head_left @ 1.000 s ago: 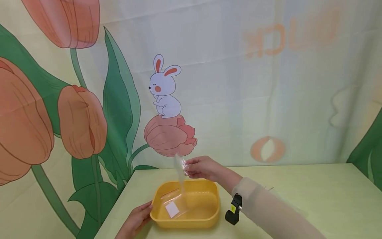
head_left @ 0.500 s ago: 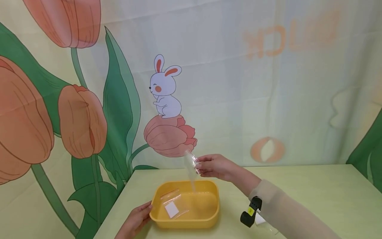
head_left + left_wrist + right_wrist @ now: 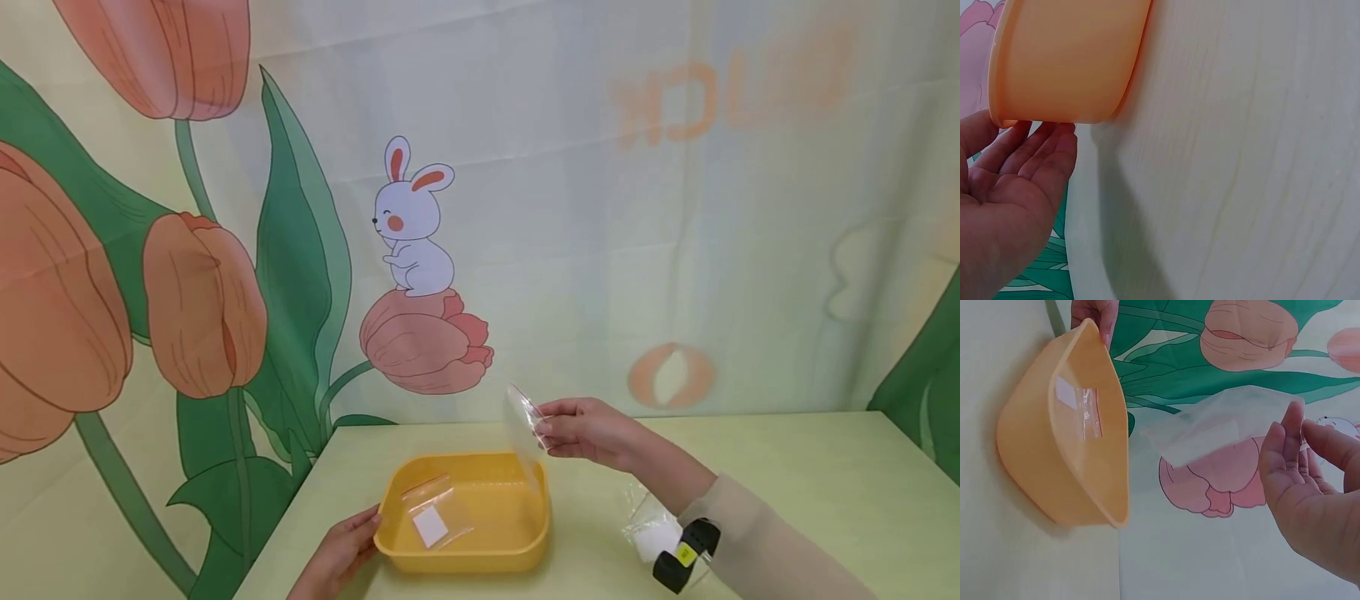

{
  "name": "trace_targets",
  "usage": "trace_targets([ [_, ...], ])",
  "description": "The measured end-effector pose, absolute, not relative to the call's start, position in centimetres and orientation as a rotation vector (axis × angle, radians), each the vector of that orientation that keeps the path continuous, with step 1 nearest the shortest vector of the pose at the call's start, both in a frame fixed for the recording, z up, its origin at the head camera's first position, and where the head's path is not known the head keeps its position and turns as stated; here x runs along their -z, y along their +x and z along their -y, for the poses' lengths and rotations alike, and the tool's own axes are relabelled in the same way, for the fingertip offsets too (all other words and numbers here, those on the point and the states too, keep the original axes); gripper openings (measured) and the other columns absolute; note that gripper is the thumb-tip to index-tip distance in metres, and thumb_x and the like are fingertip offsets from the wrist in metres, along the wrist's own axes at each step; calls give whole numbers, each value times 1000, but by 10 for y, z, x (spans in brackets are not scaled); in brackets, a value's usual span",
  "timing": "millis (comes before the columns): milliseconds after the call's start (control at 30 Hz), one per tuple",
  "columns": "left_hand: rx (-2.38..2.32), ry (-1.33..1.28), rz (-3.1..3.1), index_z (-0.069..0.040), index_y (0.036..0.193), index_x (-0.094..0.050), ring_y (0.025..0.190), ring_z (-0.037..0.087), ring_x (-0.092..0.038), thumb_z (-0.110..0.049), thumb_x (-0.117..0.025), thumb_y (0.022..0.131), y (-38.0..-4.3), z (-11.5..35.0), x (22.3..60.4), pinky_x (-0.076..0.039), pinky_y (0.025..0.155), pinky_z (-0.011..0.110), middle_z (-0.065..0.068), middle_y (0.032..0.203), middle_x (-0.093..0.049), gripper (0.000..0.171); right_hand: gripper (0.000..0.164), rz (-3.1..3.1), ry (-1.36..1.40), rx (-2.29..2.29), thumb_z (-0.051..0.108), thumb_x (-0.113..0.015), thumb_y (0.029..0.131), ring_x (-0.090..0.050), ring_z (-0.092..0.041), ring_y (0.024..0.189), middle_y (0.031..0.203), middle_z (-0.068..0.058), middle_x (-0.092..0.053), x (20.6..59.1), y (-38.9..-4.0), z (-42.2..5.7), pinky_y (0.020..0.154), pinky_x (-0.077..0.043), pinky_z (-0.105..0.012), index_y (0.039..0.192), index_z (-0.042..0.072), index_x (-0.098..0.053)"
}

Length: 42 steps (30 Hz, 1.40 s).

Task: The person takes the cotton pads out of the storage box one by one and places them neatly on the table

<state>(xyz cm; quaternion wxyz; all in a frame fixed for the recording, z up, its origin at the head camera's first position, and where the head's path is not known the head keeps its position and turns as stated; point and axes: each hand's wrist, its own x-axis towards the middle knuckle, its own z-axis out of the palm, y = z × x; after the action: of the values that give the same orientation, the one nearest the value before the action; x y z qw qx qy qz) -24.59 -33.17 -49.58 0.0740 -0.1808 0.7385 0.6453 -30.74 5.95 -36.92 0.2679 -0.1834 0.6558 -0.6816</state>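
My left hand (image 3: 345, 546) holds the left side of a yellow plastic basin (image 3: 465, 562) that stands on the table. In the left wrist view, the left fingertips press the basin's outer wall and the thumb lies by its rim. My right hand (image 3: 592, 433) pinches a clear plastic bag (image 3: 1222, 419) by its edge, between thumb and fingers. This bag hangs over the basin's right back rim, and a white patch shows through it. Inside the basin, on its left, lies a clear zip bag (image 3: 457, 512) with a white rectangle (image 3: 431, 527).
Clear plastic packaging with something white (image 3: 651, 533) lies on the table right of the basin, partly behind the right wrist's black camera band (image 3: 678, 567). A fabric backdrop (image 3: 555, 250) with tulips and a rabbit hangs behind the pale table (image 3: 810, 492).
My right hand has moved right with the hanging bag, from over the basin's middle to its right rim. The packaging on the table has come into view. My left hand stays put.
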Motion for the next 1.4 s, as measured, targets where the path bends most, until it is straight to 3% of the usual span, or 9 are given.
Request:
trace_targets([
  [300, -1953, -559, -2207, 11, 148, -43, 108, 17, -70, -15, -51, 108, -245, 331, 497, -61, 100, 40, 30, 153, -47, 49, 16, -1659, -543, 1897, 11, -63, 101, -69, -5, 84, 93, 7, -73, 388, -301, -100, 86, -63, -22, 117, 12, -63],
  [433, -1958, -547, -2205, 12, 149, -42, 109, 19, -70, -15, -51, 108, -245, 331, 497, -61, 100, 41, 30, 153, -47, 49, 15, -1604, -567, 1923, 9, -59, 102, -70, -3, 84, 94, 8, -73, 397, -297, -114, 85, -63, -21, 113, 18, -65],
  [867, -1932, -514, -2214, 13, 149, -40, 110, 18, -69, -14, -49, 109, -243, 332, 496, -57, 105, 42, 31, 156, -43, 49, 14, -1588, -483, 1951, 10, -58, 104, -72, -4, 89, 99, 9, -75, 438, -291, -144, 85, -62, -19, 115, 18, -64],
  [1067, -1928, -498, -2220, 13, 150, -39, 117, 22, -66, -16, -48, 109, -244, 331, 495, -52, 112, 48, 32, 157, -40, 50, 18, -1750, -412, 1882, 16, -61, 103, -72, -6, 94, 100, 9, -74, 463, -289, -157, 85, -61, -20, 120, 11, -62],
  [1233, -1947, -490, -2209, 13, 149, -40, 116, 20, -66, -16, -49, 109, -244, 330, 497, -54, 110, 45, 32, 157, -40, 50, 33, -1914, -362, 1833, 14, -60, 102, -72, -7, 92, 99, 8, -74, 479, -287, -180, 84, -62, -22, 129, -5, -56],
  [1400, -1938, -482, -2215, 14, 150, -38, 129, 32, -61, -15, -47, 110, -243, 329, 497, -47, 116, 51, 33, 157, -37, 51, 47, -2105, -266, 1754, 11, -60, 101, -71, -7, 87, 94, 7, -73, 486, -288, -200, 81, -63, -24, 135, -18, -46],
])
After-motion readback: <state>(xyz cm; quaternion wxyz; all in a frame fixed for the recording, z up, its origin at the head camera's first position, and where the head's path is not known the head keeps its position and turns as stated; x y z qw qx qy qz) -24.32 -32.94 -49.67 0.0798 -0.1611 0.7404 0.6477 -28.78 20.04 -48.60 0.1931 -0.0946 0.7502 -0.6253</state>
